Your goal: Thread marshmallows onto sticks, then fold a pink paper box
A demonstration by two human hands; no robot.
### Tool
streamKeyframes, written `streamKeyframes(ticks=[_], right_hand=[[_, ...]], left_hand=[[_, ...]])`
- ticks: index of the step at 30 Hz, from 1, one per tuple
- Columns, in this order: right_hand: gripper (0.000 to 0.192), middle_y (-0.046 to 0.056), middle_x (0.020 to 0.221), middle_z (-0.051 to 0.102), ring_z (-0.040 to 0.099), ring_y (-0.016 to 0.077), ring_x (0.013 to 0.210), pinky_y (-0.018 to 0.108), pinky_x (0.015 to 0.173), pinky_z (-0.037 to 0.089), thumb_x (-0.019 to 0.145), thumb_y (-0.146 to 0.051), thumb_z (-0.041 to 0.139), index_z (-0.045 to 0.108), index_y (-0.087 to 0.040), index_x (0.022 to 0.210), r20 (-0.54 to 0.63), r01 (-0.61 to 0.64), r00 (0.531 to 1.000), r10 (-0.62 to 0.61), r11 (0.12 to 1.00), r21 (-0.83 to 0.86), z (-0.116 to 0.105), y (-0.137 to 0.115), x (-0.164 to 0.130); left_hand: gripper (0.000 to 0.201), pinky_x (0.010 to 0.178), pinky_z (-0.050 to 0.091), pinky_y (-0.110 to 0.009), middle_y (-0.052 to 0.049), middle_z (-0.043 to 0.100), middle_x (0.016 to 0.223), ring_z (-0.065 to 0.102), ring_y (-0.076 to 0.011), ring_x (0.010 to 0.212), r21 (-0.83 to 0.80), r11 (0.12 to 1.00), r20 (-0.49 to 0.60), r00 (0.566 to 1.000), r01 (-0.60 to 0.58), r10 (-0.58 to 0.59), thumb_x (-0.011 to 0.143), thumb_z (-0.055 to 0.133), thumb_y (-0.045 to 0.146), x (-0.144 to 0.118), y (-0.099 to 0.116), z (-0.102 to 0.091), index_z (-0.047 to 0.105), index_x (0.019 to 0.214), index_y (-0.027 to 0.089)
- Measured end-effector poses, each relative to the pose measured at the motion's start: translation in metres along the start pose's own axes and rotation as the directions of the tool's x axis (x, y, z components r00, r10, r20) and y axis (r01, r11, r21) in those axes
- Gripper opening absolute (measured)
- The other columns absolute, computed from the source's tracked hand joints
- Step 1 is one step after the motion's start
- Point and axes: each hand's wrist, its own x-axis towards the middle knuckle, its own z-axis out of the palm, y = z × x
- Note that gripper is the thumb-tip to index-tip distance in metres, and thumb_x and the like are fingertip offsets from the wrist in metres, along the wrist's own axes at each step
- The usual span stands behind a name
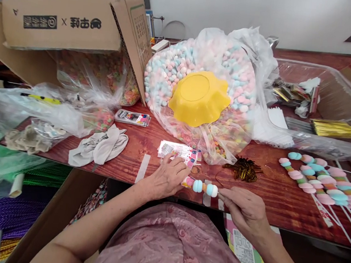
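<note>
My right hand (246,207) pinches the lower end of a marshmallow skewer (202,187) threaded with blue, orange and white sweets. The skewer lies level above the table's front edge, its tip pointing toward my left hand (167,175). That left hand rests palm down, fingers apart and slightly bent, on a small stack of printed clear packets (178,151). Beside its thumb, at the skewer's tip, a bit of colourful printed packet shows; whether the tip is inside it I cannot tell. A bundle of dark gold twist ties (243,169) lies beyond my right hand.
A clear bag of marshmallows (159,79) carries an upturned yellow bowl (198,96). Finished-looking skewers (328,180) are piled at the right. Behind them stands a clear plastic bin (329,144). At left are an open cardboard box (73,23) and a grey cloth (99,146).
</note>
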Motion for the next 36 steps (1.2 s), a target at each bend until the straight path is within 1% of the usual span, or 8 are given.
streamKeyframes(ticks=[6,15,19,22,25,28,31,36], right_hand=[[0.022,0.003,0.071,0.068,0.056,0.0119,0.061,0.029,0.063,0.037,0.09,-0.008,0.047,0.067,-0.016,0.095,-0.004,0.151,0.986,-0.165,0.907,-0.392,0.003,-0.021,0.023],[0.021,0.003,0.07,0.065,0.052,0.0125,0.062,0.031,0.061,0.031,0.092,-0.011,0.045,0.066,-0.017,0.09,0.073,0.285,0.957,-0.28,0.872,-0.398,-0.01,-0.021,0.057],[0.018,0.002,0.077,0.068,0.054,0.0129,0.067,0.032,0.064,0.031,0.092,-0.014,0.051,0.066,-0.02,0.099,0.136,0.452,0.89,-0.436,0.803,-0.387,-0.022,-0.008,0.067],[0.02,0.001,0.08,0.07,0.055,0.0139,0.072,0.032,0.065,0.032,0.092,-0.013,0.051,0.065,-0.021,0.103,0.155,0.525,0.848,-0.507,0.766,-0.372,-0.029,-0.003,0.071],[0.02,0.002,0.075,0.068,0.054,0.013,0.066,0.031,0.063,0.032,0.092,-0.012,0.047,0.065,-0.02,0.099,0.143,0.476,0.878,-0.457,0.797,-0.371,-0.026,-0.006,0.07],[0.022,-0.001,0.064,0.062,0.05,0.0111,0.055,0.029,0.058,0.03,0.094,-0.013,0.044,0.063,-0.019,0.085,0.18,0.302,0.949,-0.258,0.907,-0.294,-0.016,-0.012,0.063],[0.026,-0.004,0.057,0.057,0.051,0.0097,0.05,0.027,0.053,0.029,0.097,-0.018,0.043,0.06,-0.02,0.078,0.259,0.091,0.965,-0.042,0.979,-0.18,-0.005,-0.015,0.057],[0.029,-0.001,0.057,0.056,0.051,0.0125,0.048,0.03,0.051,0.029,0.09,-0.008,0.037,0.056,-0.02,0.072,0.122,0.115,0.99,-0.077,0.932,-0.343,0.01,-0.03,0.054]], left_hand=[[0.014,0.078,0.048,-0.038,-0.008,0.063,0.086,0.06,-0.0231,0.081,0.059,0.991,0.088,0.988,0.12,-0.125,0.084,0.049,0.01,0.004,-0.001,-0.007,0.057,0.094,0.016],[0.015,0.077,0.045,-0.04,-0.01,0.066,0.089,0.062,-0.0259,0.083,0.158,0.966,0.116,0.968,0.203,-0.223,0.079,0.054,0.008,-0.001,0.001,-0.021,0.055,0.091,0.017],[0.009,0.071,0.044,-0.032,-0.006,0.066,0.085,0.062,-0.0221,0.081,-0.065,0.98,0.184,0.967,0.191,-0.176,0.082,0.061,0.018,-0.002,0.003,-0.028,0.058,0.09,0.018],[0.017,0.064,0.042,-0.025,0.0,0.067,0.083,0.061,-0.0162,0.073,-0.388,0.892,0.204,0.965,0.232,-0.163,0.082,0.068,0.03,0.001,0.006,-0.032,0.06,0.093,0.02],[0.018,0.065,0.043,-0.023,0.001,0.068,0.084,0.061,-0.0146,0.072,-0.487,0.825,0.158,0.958,0.287,-0.24,0.084,0.067,0.033,0.005,0.007,-0.028,0.061,0.096,0.02],[0.013,0.067,0.044,-0.029,-0.005,0.068,0.082,0.062,-0.0201,0.075,-0.204,0.909,0.053,0.931,0.364,-0.361,0.082,0.064,0.028,0.007,0.004,-0.019,0.062,0.089,0.017],[0.008,0.072,0.045,-0.036,-0.01,0.068,0.082,0.063,-0.0253,0.079,0.073,0.941,-0.019,0.943,0.331,-0.331,0.076,0.061,0.017,0.008,0.003,-0.012,0.062,0.084,0.016],[0.012,0.063,0.042,-0.032,-0.008,0.07,0.077,0.064,-0.0247,0.073,0.015,0.92,0.033,0.919,0.393,-0.393,0.074,0.059,0.013,0.009,0.003,-0.007,0.065,0.083,0.018]])
